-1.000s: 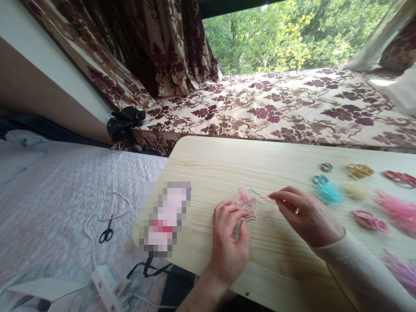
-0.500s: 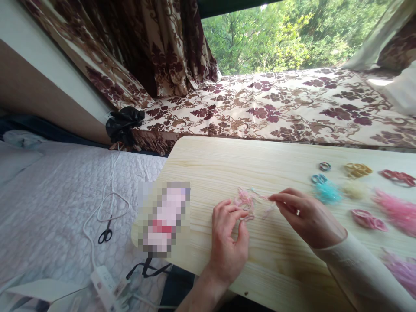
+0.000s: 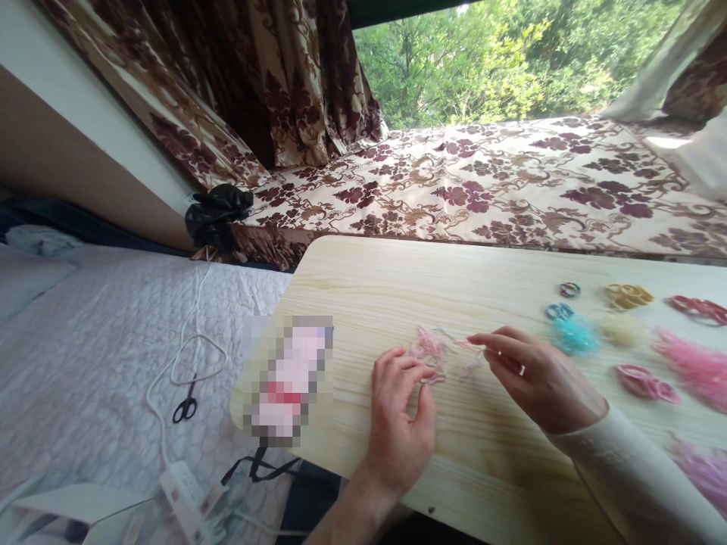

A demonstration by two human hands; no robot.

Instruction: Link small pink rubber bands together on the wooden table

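Observation:
A loose tangle of thin pink and whitish strands (image 3: 430, 347) lies on the pale wooden table. My left hand (image 3: 400, 416) rests beside it, palm side down, its fingers curved and apart with the tips at the tangle's near edge. From the right, my right hand (image 3: 528, 371) reaches over the strands' right end. Its index finger is stretched out, and a small gap shows between it and the thumb. A few pale strands lie just under those fingertips; whether one touches them I cannot tell.
On the table's right are a teal fluffy pile (image 3: 573, 334), blue rings (image 3: 560, 311), yellow bands (image 3: 629, 296), red bands (image 3: 697, 309), pink bands (image 3: 647, 383) and pink strands (image 3: 696, 363). A blurred-out pink object (image 3: 289, 378) sits left. Scissors (image 3: 185, 409) and a power strip (image 3: 185, 492) lie on the bed.
My right index finger has straightened and lifted slightly from the thumb, where the two were closer together on a pink strand. My left hand has barely moved.

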